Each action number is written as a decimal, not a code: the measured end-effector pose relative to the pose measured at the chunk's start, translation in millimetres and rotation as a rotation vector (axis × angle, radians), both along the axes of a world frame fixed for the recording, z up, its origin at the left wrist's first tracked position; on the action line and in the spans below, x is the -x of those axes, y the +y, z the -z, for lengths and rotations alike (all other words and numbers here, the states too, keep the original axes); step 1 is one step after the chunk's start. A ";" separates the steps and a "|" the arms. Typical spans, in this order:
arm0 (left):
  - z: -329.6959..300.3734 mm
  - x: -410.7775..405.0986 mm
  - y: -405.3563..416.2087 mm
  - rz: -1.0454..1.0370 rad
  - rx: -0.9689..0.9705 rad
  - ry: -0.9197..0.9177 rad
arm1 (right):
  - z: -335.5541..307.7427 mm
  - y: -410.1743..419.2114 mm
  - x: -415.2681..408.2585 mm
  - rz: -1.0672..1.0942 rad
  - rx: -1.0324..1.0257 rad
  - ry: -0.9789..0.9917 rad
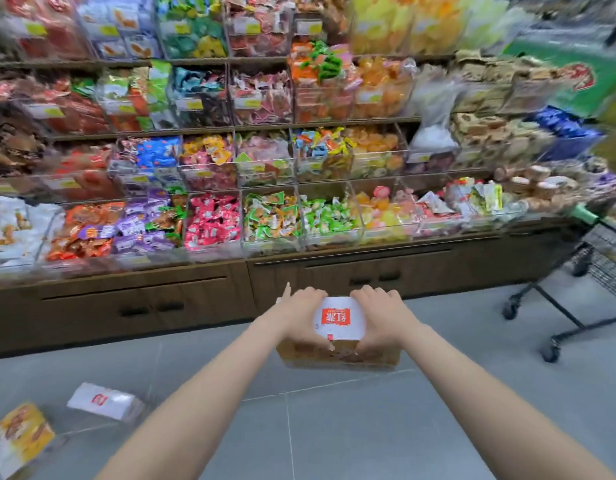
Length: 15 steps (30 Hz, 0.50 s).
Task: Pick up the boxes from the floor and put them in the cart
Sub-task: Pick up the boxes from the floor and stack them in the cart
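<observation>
fingers of my left hand [301,306] and right hand [381,311] grip 1 box [339,320] by its sides; cart [604,268] lies to my right.

We are in a shop: tiered shelves [202,131] carry clear bins [272,220] of wrapped sweets and snacks with yellow price tags [194,105], cabinets [133,303] sit below, and a cart [600,268] stands on the tiled floor [334,427].
</observation>
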State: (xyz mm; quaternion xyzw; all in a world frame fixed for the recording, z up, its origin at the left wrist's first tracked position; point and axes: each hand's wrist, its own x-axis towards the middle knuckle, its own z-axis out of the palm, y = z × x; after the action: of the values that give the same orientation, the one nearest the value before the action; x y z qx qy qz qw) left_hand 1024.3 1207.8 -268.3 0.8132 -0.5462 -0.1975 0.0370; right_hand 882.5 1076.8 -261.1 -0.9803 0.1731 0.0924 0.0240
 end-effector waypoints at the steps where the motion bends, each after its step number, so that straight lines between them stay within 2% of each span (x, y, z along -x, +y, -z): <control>1: 1.1 19.0 -25.0 0.024 0.015 0.019 | 0.2 -18.7 20.8 0.027 -0.004 0.000; 4: 3.5 58.5 -78.8 0.068 0.032 0.046 | 3.3 -61.1 65.8 0.094 -0.025 -0.009; 9: 10.3 111.0 -167.4 0.221 0.003 -0.019 | 10.0 -129.1 125.9 0.178 -0.046 -0.033; 15: 17.7 142.9 -270.8 0.381 -0.052 -0.081 | 18.4 -205.3 163.7 0.316 -0.092 -0.030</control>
State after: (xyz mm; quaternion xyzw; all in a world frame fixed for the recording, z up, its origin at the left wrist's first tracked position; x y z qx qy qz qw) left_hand 881.4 937.0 -286.0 0.7032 -0.6859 -0.1820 -0.0438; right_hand 718.8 871.4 -279.5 -0.9400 0.3202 0.0809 0.0859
